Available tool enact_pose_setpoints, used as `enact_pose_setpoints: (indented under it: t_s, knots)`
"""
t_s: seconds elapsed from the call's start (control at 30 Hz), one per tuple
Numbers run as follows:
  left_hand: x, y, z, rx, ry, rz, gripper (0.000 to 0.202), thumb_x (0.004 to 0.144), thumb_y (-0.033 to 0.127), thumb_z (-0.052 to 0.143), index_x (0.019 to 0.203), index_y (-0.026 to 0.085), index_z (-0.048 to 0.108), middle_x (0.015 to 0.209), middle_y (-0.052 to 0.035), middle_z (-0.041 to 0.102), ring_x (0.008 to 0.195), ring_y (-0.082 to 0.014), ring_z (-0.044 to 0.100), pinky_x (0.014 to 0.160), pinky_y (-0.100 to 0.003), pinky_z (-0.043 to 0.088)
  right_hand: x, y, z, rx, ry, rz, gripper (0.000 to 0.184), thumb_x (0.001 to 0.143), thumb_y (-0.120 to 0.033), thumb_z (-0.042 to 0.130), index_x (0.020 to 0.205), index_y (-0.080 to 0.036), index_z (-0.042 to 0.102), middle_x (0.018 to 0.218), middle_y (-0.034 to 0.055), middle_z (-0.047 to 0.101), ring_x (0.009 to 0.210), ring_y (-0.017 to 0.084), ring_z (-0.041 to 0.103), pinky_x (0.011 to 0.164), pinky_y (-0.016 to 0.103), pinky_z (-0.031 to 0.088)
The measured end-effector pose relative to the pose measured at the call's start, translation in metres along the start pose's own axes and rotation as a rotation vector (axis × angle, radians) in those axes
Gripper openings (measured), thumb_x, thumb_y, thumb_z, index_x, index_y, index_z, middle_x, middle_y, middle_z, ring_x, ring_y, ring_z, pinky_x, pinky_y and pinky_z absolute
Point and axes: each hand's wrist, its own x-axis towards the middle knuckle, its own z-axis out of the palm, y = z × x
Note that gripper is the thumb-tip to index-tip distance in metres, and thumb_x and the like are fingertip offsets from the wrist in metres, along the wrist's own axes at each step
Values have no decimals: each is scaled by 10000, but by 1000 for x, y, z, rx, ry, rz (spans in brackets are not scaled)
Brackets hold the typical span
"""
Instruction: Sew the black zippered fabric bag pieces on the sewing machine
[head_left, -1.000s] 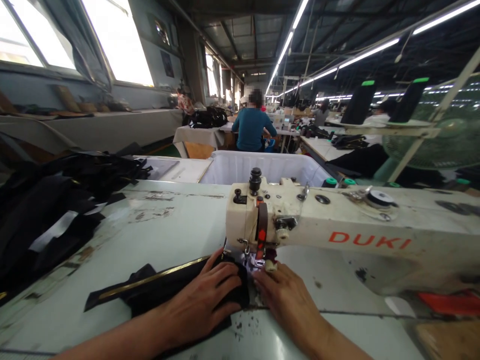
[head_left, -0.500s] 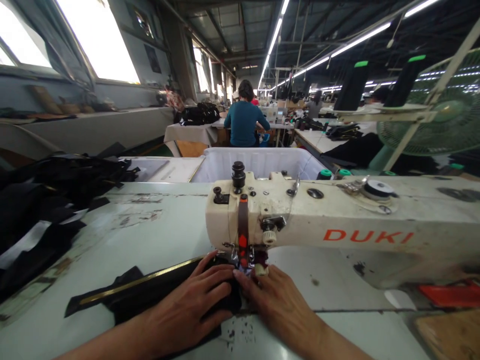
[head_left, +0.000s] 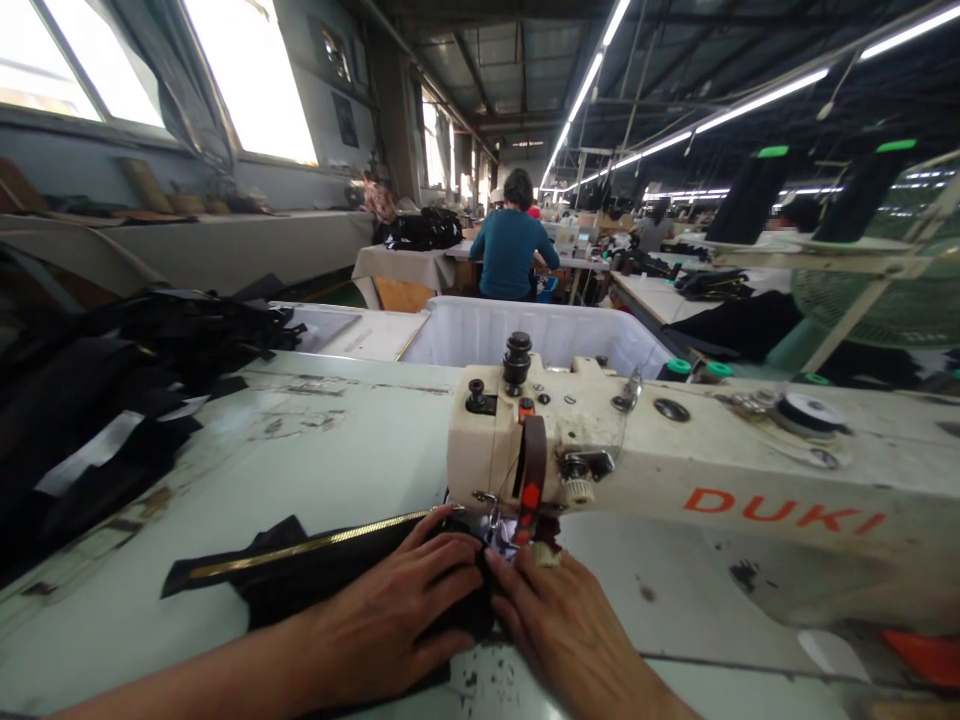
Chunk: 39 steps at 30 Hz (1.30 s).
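A cream DUKI sewing machine [head_left: 675, 470] stands on the pale green table [head_left: 322, 450]. Under its needle lies a black fabric piece [head_left: 300, 580] with a gold zipper [head_left: 300, 548] running off to the left. My left hand [head_left: 390, 620] lies flat on the fabric, fingers spread, pressing it down just left of the presser foot. My right hand [head_left: 570, 630] rests flat beside it, fingertips at the foot, touching the fabric's right edge.
A heap of black fabric pieces [head_left: 97, 400] fills the table's left side. A white plastic bin [head_left: 525, 335] stands behind the machine. A green fan [head_left: 885, 300] is at the right. A person in a teal top [head_left: 514, 250] sits at a table farther back.
The view has swung slightly; both hands stay flat on the fabric at the needle, with the fingertips drawn a little closer together.
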Motion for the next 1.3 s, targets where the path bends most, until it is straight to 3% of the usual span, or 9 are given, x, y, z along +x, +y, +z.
enact_pose_setpoints:
  t_s: [0.23, 0.4, 0.63, 0.9, 1.07, 1.3]
  knots:
    - [4, -3, 3, -20, 23, 2, 297, 893, 300, 615, 1168, 195, 584, 1104, -79, 636, 1090, -212, 590, 1188, -476, 156, 3, 1, 7, -90, 69, -4, 357, 989, -253, 397, 1277, -116, 558, 1027, 106, 694, 868, 277, 654, 750, 421, 555]
    - [13, -6, 5, 11, 81, 5, 254, 882, 321, 625, 1103, 197, 613, 1074, -74, 653, 1063, -220, 585, 1173, -462, 204, 4, 3, 5, -134, 172, -20, 371, 1012, -261, 318, 1202, -136, 610, 916, 89, 704, 762, 249, 671, 616, 359, 536]
    - [11, -7, 10, 7, 61, -39, 280, 868, 310, 641, 1124, 202, 607, 1075, -68, 641, 1046, -218, 593, 1178, -473, 173, -9, 13, 21, -218, 84, -42, 357, 986, -275, 396, 1293, -174, 549, 953, 64, 712, 746, 225, 681, 595, 328, 518]
    - [13, -4, 12, 29, 62, -74, 282, 872, 340, 641, 1120, 216, 593, 1066, -57, 632, 1063, -218, 574, 1172, -450, 174, -1, 10, 18, -278, 96, -76, 406, 1014, -282, 260, 1173, -124, 599, 903, 94, 718, 563, 207, 656, 500, 335, 494]
    - [12, -4, 13, 18, 101, -55, 311, 868, 340, 649, 1153, 243, 572, 1093, -49, 631, 1053, -214, 585, 1159, -448, 207, -1, 13, 17, -263, 36, -104, 412, 1017, -270, 248, 1180, -118, 594, 851, 94, 709, 529, 184, 638, 462, 302, 483]
    - [12, -5, 10, 6, 112, -52, 304, 876, 354, 639, 1155, 248, 581, 1073, -42, 650, 1056, -219, 602, 1165, -458, 196, -5, 18, 15, -224, 130, -108, 353, 1001, -241, 320, 1160, -143, 619, 833, 93, 711, 554, 187, 667, 533, 290, 539]
